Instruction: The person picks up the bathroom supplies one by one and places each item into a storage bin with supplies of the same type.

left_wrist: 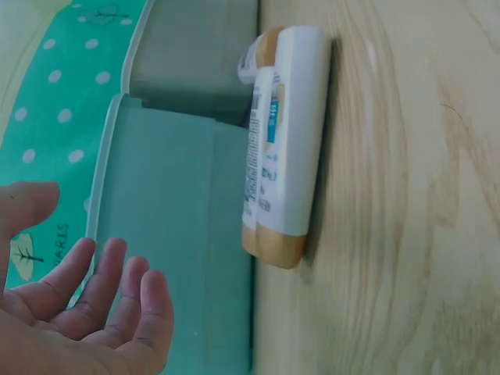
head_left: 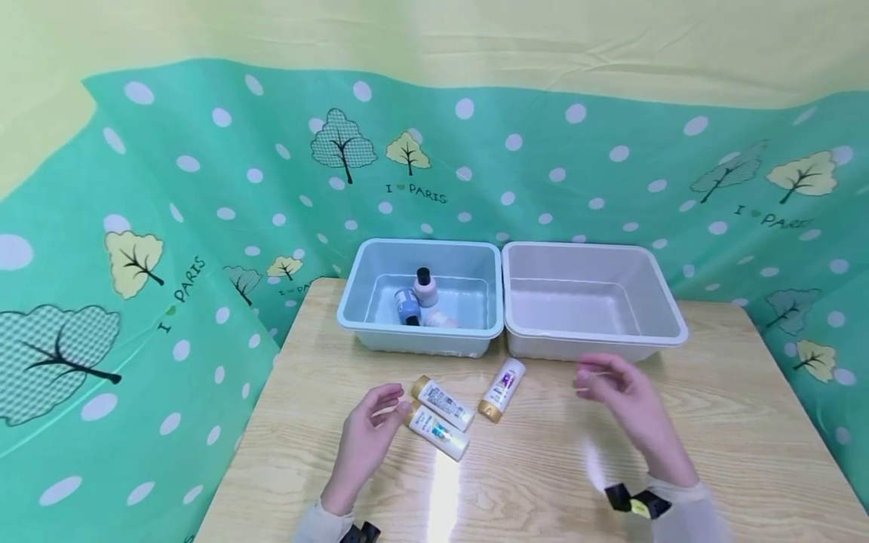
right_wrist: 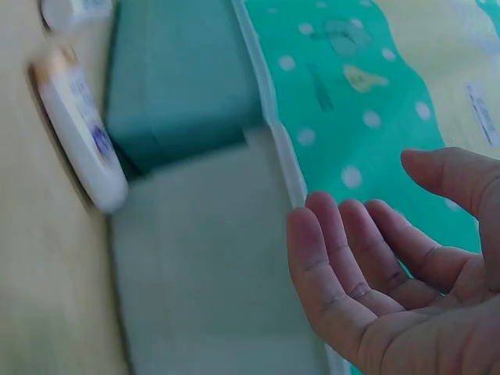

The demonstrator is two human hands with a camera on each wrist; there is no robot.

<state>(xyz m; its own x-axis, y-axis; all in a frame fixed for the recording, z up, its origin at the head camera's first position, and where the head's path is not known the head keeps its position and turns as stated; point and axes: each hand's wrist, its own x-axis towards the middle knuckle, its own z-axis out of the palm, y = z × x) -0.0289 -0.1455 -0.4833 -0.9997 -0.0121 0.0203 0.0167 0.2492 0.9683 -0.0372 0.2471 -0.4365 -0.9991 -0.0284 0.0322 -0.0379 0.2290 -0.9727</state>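
Note:
Three white bottles with gold caps lie on the wooden table. Two are side by side: the nearer bottle point(head_left: 437, 431) and the farther bottle point(head_left: 444, 404), label codes facing up on the latter. The third bottle point(head_left: 502, 389) lies apart, close to the bins. My left hand point(head_left: 370, 434) hovers just left of the paired caps, fingers loosely bent and holding nothing; the left wrist view shows a gap between hand and bottles point(left_wrist: 293, 148). My right hand point(head_left: 627, 403), also holding nothing, is in front of the grey bin, right of the lone bottle point(right_wrist: 78, 129).
A light blue bin point(head_left: 421, 341) at the back holds a blue bottle point(head_left: 407, 305), a pale bottle with a black cap point(head_left: 425, 290) and a pinkish item point(head_left: 440, 320). Touching its right side stands a grey bin point(head_left: 591, 345). A green printed cloth point(head_left: 516, 166) hangs behind.

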